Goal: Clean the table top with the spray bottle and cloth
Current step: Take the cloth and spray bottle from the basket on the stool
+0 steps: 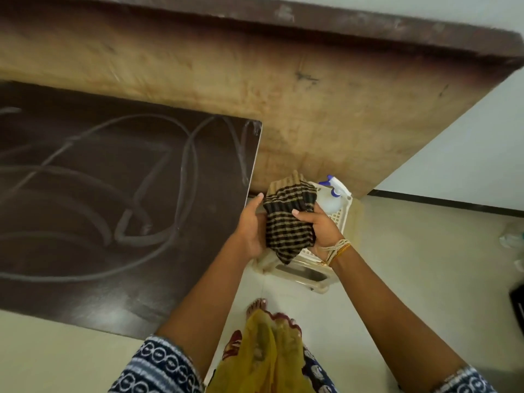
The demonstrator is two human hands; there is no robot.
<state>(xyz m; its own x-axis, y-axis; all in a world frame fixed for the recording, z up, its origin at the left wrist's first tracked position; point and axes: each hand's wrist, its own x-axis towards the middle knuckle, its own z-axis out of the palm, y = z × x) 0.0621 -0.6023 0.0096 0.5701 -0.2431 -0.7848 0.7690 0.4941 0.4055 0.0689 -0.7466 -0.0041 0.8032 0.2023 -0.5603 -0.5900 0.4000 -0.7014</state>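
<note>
Held between left hand (251, 225) and right hand (319, 225), both gripping: striped cloth (287, 219), bunched, long axis running away from camera; spray bottle (333, 194) beyond in basket (341, 219), nozzle pointed left.

Both arms reach forward and down, forearms bare. The left hand (251, 226) and the right hand (321, 226) face each other, fingers curled, thumbs on top, gripping a bundle between their fingertips.
</note>
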